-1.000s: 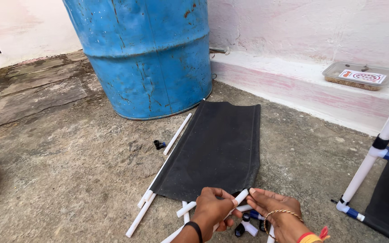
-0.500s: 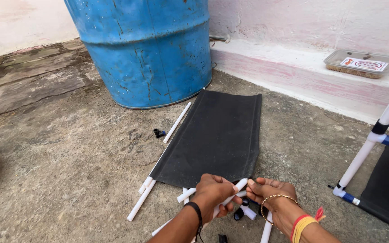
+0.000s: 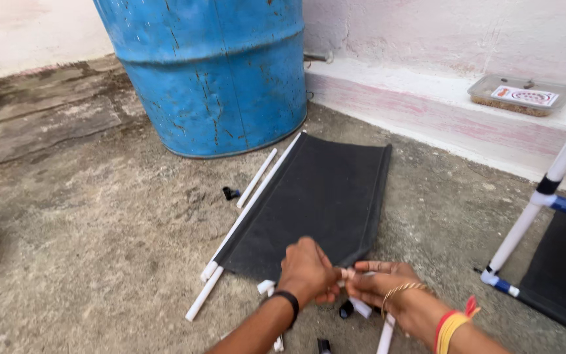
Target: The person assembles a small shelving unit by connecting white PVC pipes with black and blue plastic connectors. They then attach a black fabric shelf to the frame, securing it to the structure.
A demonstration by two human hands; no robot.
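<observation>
Over a concrete floor (image 3: 86,262), the left hand (image 3: 308,272) and right hand (image 3: 380,283) each close their grip on one short white pipe (image 3: 347,274), just in front of a black fabric panel (image 3: 316,203); forcing it askew could make it slip.

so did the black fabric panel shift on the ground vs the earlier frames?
No. The black fabric panel keeps the same spot beside the blue drum, with the white pipe along its left edge; only the camera moved.

Bare forearms, black wristband on left hand (image 3: 306,270), gold bangle, red-yellow threads on right hand (image 3: 381,283)
</observation>
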